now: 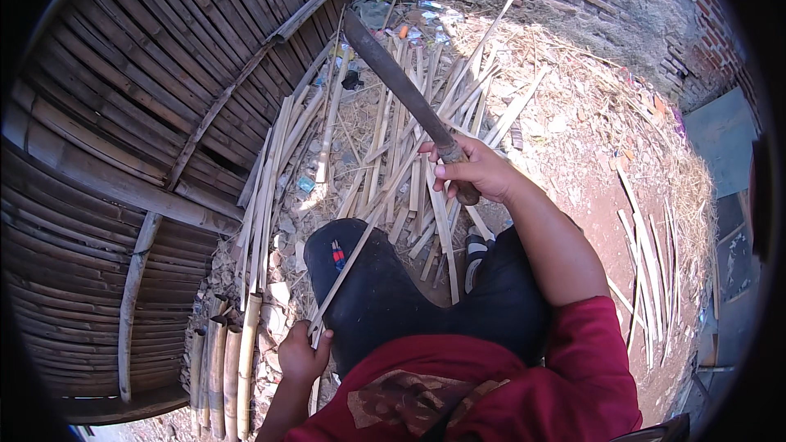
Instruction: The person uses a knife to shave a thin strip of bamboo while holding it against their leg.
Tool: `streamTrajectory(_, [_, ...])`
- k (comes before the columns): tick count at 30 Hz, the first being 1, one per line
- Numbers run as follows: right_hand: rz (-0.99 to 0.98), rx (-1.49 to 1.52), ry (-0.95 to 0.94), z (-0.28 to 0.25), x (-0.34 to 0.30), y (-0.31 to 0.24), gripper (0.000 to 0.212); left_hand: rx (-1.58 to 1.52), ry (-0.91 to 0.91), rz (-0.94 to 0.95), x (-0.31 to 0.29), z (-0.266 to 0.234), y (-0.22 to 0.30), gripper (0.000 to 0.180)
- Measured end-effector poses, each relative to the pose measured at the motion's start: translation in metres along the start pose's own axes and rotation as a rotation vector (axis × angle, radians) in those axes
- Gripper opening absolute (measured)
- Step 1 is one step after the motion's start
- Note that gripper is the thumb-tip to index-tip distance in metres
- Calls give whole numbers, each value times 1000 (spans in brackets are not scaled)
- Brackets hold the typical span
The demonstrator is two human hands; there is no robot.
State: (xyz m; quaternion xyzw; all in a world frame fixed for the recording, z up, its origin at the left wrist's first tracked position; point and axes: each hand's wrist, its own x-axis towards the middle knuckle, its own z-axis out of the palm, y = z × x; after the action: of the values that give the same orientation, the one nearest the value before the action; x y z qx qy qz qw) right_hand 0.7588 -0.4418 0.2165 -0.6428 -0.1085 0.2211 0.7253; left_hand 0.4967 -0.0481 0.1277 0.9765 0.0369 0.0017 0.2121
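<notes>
Thin bamboo strip [357, 254] in the left hand [304, 352], machete [399, 82] in the right hand [481, 170].
From my distant post, I see the strip going forward and rightward from the left hand, the nearer one, which pinches it; its long axis crosses the thigh [372, 286] slantwise. The right hand wraps the machete's grip. The strip looks pale, narrow, straight; I cannot tell its far end among other strips [518, 105].

Scattered wood strips [399, 127] clutter the way ahead. A slatted wall [164, 74] bars the left; bare dirt [573, 168] lies open beside the right hand [481, 170].
</notes>
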Motion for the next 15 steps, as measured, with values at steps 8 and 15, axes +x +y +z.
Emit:
streamTrajectory(8, [-36, 318, 132, 36, 37, 13, 32, 122, 83, 30, 4, -15, -17, 39])
streamTrajectory(15, [13, 241, 239, 40, 44, 21, 22, 5, 137, 19, 9, -50, -8, 94])
